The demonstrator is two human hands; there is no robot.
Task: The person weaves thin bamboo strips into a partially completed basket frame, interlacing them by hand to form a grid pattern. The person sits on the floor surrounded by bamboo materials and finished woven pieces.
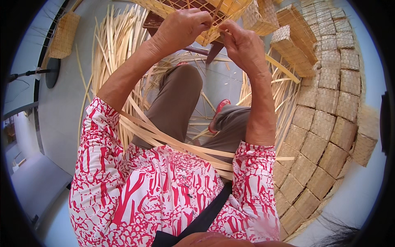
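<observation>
At the far edge of the view, both of my hands meet at the corner of a partly woven basket (204,40) of pale bamboo-like strips. My left hand (184,28) has its fingers drawn together in a pinch at the weave. From the other side, my right hand (245,46) pinches the same corner between thumb and bent fingers. Thin strips cross between the fingertips; exactly which strip each hand grips is too small to tell. The basket rests over a dark red-brown wooden stool or bench (153,20), and its upper part runs out of view.
Long loose strips (111,45) lie heaped at the left, and more strips (177,146) cross my lap. Finished woven boxes (294,45) stand at the far right beside rows of stacked woven blocks (329,123). Another woven box (64,35) is at the far left, near a round black base (52,73).
</observation>
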